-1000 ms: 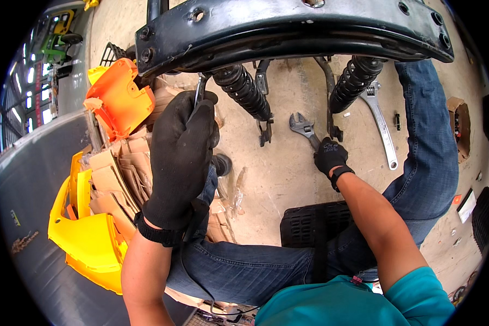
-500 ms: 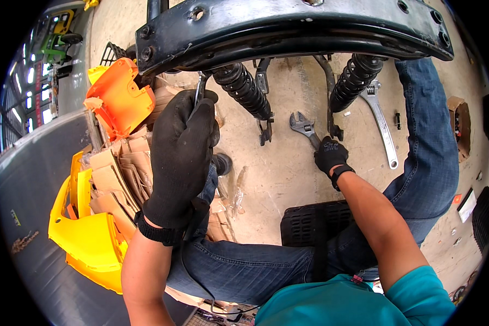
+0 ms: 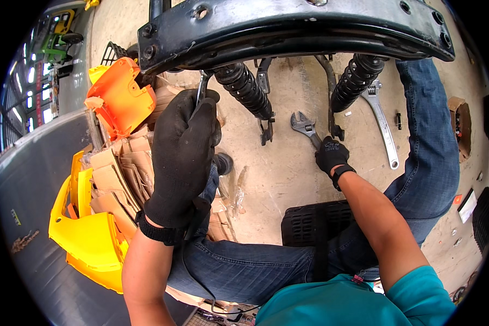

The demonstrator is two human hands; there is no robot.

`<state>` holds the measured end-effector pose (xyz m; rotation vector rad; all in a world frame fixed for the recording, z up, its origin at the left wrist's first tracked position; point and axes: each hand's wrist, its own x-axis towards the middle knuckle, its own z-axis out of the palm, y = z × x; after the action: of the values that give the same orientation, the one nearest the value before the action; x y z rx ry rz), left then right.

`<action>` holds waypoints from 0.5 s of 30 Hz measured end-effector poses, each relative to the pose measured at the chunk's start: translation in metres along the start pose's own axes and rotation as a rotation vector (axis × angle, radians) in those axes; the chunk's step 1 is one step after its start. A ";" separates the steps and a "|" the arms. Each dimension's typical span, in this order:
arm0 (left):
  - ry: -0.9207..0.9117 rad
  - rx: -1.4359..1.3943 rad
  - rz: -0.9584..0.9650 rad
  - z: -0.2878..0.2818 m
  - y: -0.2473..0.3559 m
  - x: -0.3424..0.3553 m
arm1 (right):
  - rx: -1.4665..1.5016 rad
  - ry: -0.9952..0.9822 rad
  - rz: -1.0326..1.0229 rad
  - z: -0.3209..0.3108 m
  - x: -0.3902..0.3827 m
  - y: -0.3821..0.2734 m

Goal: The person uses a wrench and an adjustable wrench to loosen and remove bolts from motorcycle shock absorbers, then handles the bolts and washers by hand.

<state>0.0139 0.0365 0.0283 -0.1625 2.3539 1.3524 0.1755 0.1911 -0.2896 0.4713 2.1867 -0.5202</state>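
Black-gloved, the left hand (image 3: 182,157) is clenched on a bright metal tool (image 3: 202,89); the right hand (image 3: 332,155) is wrapped around an adjustable wrench (image 3: 306,127). Hazard, as judged: the metal tool could slip if its far end is poorly seated; its contact beneath the dark frame beam (image 3: 299,33) cannot be confirmed. A slip could drive the knuckles into the shock absorber (image 3: 243,91), near them at two o'clock. The adjustable wrench could snag the black bracket (image 3: 337,132) at twelve if swung clockwise. Relative position: the metal tool projects from its grip toward twelve; the wrench head projects between ten and eleven, jaws parted. A second wrench (image 3: 383,124) lies apart at two.
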 end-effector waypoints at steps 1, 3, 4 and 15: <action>0.000 0.007 0.001 0.000 0.000 0.000 | 0.001 -0.008 0.002 0.000 0.000 0.000; -0.001 0.021 0.004 0.000 -0.001 0.000 | 0.004 -0.014 0.006 0.000 0.001 0.000; -0.005 0.033 0.008 0.000 -0.001 0.000 | 0.005 -0.014 0.008 0.000 0.001 0.000; 0.001 -0.019 -0.091 0.001 0.000 -0.001 | 0.027 -0.027 -0.032 0.003 -0.001 0.001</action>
<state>0.0153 0.0375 0.0285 -0.2721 2.3060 1.3315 0.1785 0.1900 -0.2903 0.4420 2.1667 -0.5711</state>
